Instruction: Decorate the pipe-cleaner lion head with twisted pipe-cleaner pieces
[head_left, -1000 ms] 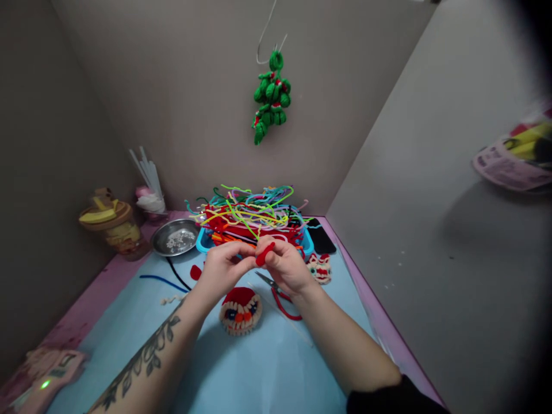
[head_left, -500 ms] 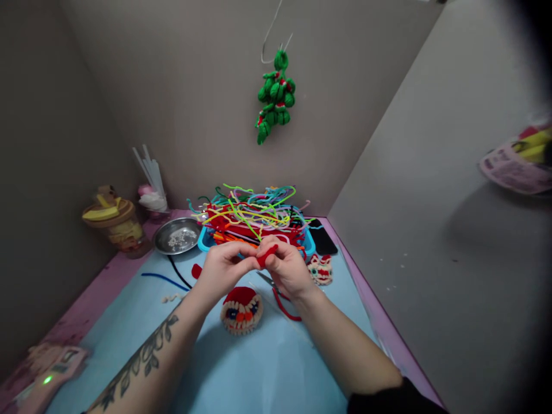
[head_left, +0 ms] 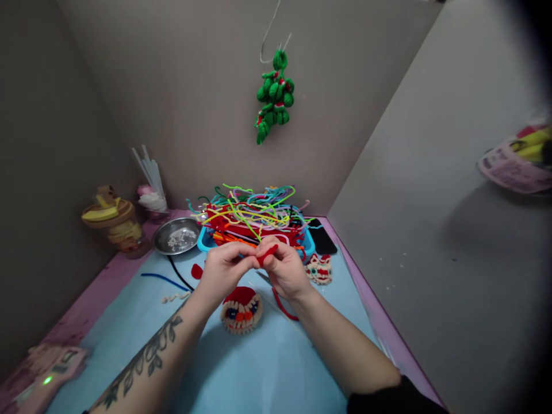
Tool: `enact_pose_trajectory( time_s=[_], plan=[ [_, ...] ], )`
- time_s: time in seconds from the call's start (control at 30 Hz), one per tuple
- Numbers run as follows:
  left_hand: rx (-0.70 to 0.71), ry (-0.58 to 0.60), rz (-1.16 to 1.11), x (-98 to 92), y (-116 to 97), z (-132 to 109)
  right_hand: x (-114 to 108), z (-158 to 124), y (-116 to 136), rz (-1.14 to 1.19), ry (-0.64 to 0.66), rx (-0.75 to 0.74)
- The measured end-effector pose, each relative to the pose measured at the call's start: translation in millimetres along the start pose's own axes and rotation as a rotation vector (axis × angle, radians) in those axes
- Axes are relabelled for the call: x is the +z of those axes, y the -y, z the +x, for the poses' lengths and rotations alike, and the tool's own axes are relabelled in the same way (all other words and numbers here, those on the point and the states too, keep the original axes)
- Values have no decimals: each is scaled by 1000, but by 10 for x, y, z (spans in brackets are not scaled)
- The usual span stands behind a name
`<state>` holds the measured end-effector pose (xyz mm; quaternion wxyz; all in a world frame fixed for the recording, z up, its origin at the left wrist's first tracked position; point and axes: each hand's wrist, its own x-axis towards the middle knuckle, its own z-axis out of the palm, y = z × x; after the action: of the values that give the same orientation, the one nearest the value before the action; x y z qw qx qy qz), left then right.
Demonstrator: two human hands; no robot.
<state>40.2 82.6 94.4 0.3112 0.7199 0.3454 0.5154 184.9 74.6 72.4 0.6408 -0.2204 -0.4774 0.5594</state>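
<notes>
Both hands meet above the middle of the table. Between their fingertips is a small red bent pipe-cleaner piece [head_left: 267, 254]. My left hand [head_left: 225, 269] pinches its left end, and my right hand [head_left: 287, 267] grips the other side with thumb and fingers. Below them lies a round face made of pipe cleaners [head_left: 241, 310], red on top with blue eyes and a cream edge. A red pipe cleaner [head_left: 283, 306] and partly hidden scissors [head_left: 264, 277] are under my right hand. Another small red piece [head_left: 196, 271] lies left of my left hand.
Behind the hands, a blue basket [head_left: 206, 240] overflows with colourful pipe cleaners [head_left: 254, 210]. A metal bowl [head_left: 160, 237] of small pale bits stands left. A second face [head_left: 319, 269] and a black phone [head_left: 322, 238] lie right. A green ornament [head_left: 276, 95] hangs above.
Almost nothing differs. Both hands keep their hold on the red piece, and the view has shifted very slightly.
</notes>
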Motion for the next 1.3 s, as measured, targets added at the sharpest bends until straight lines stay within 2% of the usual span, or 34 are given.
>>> enact_pose_trajectory(
  time_s=[0.27, 0.37, 0.53, 0.67, 0.77, 0.87, 1.0, 1.13, 1.3],
  plan=[
    [-52, -50, -5, 61, 94, -45, 12, -6, -32, 82, -7, 50],
    [-114, -64, -32, 78, 106, -32, -24, 25, -26, 78, 0, 63],
    [-341, 15, -293, 98, 108, 36, -206, 140, 30, 33, -23, 100],
    [-452, 88, -539, 114, 88, 56, -300, 184, 83, -111, 13, 37],
    [-461, 110, -601, 123, 71, 44, -297, 174, 108, -264, 90, 27],
    [-471, 91, -594, 124, 63, 36, -297, 161, 137, -323, 149, 17],
    [-502, 73, -603, 133, 71, 35, -326, 165, 186, -332, 156, -31],
    [-477, 58, -569, 157, 86, 28, -322, 168, 204, -364, 189, 0],
    [-443, 24, -527, 163, 76, 32, -324, 162, 190, -311, 137, 18]
  ],
)
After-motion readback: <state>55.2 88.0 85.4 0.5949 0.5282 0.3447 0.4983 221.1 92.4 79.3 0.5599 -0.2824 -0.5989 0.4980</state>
